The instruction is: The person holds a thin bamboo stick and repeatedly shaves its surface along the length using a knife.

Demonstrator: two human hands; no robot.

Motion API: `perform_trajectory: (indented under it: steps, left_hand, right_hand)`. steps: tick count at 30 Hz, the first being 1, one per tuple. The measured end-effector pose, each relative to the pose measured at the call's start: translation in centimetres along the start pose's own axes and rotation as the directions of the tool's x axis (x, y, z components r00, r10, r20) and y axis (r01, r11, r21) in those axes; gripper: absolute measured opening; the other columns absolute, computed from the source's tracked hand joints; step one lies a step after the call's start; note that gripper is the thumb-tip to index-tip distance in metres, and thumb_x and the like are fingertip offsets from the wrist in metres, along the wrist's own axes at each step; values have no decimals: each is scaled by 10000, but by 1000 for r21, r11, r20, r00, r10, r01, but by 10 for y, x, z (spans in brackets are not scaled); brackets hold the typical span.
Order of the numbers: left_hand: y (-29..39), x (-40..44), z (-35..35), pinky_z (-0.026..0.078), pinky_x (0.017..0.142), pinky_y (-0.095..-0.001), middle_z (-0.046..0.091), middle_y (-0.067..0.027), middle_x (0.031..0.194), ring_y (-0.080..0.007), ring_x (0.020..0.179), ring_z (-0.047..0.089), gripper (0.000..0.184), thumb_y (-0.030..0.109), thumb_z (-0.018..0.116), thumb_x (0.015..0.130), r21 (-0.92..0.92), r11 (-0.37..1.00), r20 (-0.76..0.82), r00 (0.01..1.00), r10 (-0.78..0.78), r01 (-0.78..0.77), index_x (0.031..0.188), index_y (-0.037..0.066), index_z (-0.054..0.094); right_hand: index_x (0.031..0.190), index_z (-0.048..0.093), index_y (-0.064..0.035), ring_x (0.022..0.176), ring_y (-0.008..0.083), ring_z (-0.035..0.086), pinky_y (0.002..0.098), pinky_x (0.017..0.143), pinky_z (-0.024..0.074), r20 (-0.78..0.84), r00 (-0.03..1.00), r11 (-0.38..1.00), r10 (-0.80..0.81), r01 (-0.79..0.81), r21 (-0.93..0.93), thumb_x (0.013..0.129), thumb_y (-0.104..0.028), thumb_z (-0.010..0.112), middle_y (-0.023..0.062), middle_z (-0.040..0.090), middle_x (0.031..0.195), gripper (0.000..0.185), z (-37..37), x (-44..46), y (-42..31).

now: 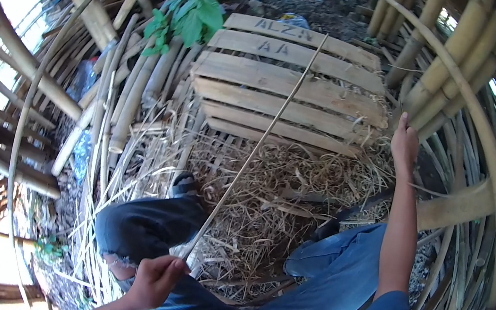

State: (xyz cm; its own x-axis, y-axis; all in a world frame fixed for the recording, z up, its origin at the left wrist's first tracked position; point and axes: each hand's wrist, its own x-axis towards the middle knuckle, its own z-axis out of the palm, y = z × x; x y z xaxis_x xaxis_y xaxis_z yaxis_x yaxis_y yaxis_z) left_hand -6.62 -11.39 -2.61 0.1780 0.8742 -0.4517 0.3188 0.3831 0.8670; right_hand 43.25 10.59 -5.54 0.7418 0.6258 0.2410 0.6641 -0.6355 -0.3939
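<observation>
My left hand (154,281), low in the view above my left knee, is closed around the lower end of a long thin bamboo strip (256,150). The strip slants up and to the right, its far end in front of a slatted wooden panel (292,83) with dark stencilled letters. At the right, my right hand (404,146) is held out beside bamboo poles, fingers closed and thumb pointing up. A thin dark sliver shows above that thumb; what it belongs to is too small to make out. My right hand is apart from the strip.
Curly bamboo shavings (291,207) cover the ground between my legs. Thick bamboo poles (465,53) stand at the right, with a curved pole (490,141) arching nearby. A leafy green plant (195,17) grows behind cut bamboo lengths (134,98) at the left.
</observation>
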Motion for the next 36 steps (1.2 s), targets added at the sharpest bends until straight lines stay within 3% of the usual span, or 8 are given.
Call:
perform_trajectory:
  steps: [3, 7, 12, 14, 24, 28, 31, 36]
  left_hand:
    - [8, 14, 14, 303, 479, -179, 489, 56, 613, -6, 546, 390, 256, 208, 506, 954, -136, 991, -17, 1000, -4, 2, 895, -13, 622]
    - [14, 28, 30, 304, 479, -172, 479, 62, 616, -5, 547, 390, 226, 193, 547, 935, -254, 967, -35, 999, 1, -10, 961, -12, 638]
    - [25, 34, 50, 282, 431, -177, 466, 40, 584, -18, 489, 379, 242, 191, 551, 931, -270, 960, -45, 997, 62, -72, 970, -33, 631]
    - [26, 34, 56, 281, 431, -178, 464, 39, 586, -19, 491, 376, 245, 187, 553, 931, -240, 966, -45, 995, 87, -96, 984, -38, 632]
    - [37, 28, 60, 282, 413, -188, 443, 31, 540, -24, 455, 365, 264, 174, 514, 950, -255, 961, 39, 992, 120, -106, 980, -66, 620]
    - [37, 23, 59, 281, 411, -189, 437, 35, 530, -24, 451, 369, 266, 169, 504, 954, -248, 963, 46, 992, 120, -105, 978, -71, 617]
    - [34, 18, 59, 271, 451, -173, 461, 68, 595, 4, 526, 366, 237, 160, 538, 938, -260, 961, 35, 993, 110, -97, 984, -45, 648]
    - [29, 11, 56, 272, 426, -184, 450, 53, 552, -9, 484, 369, 246, 162, 532, 941, -188, 976, 48, 992, 120, -110, 968, -57, 642]
  right_hand:
    - [775, 604, 0, 651, 372, 591, 458, 624, 436, 112, 957, 945, -267, 236, 227, 949, -510, 241, 183, 595, 639, 650, -11, -42, -33]
    - [703, 563, -53, 458, 246, 528, 384, 462, 400, -140, 815, 650, -562, 541, 534, 956, -380, 367, 93, 492, 494, 458, -20, -133, -73]
    - [658, 481, -80, 383, 184, 475, 333, 366, 378, -113, 513, 346, -851, 709, 615, 945, -352, 436, 40, 420, 457, 397, -21, -218, -84]
    - [655, 444, -89, 382, 169, 464, 328, 364, 371, -330, 350, 132, -877, 834, 535, 938, -374, 451, 23, 408, 478, 402, -19, -232, -84]
    - [669, 431, -85, 376, 166, 428, 316, 364, 350, -442, 269, 112, -856, 930, 350, 950, -385, 419, 15, 386, 490, 412, -14, -207, -81]
    - [658, 414, -104, 355, 134, 383, 301, 345, 329, -363, 333, 220, -870, 922, 318, 965, -388, 381, -8, 363, 476, 419, -11, -191, -79]
    - [647, 392, -129, 344, 99, 327, 288, 324, 302, -511, 271, 179, -815, 958, 222, 975, -390, 348, -36, 329, 466, 421, -5, -175, -79]
    - [663, 388, -139, 338, 91, 321, 284, 313, 287, -459, 388, 322, -799, 921, 219, 984, -372, 327, -41, 333, 460, 401, -7, -151, -76]
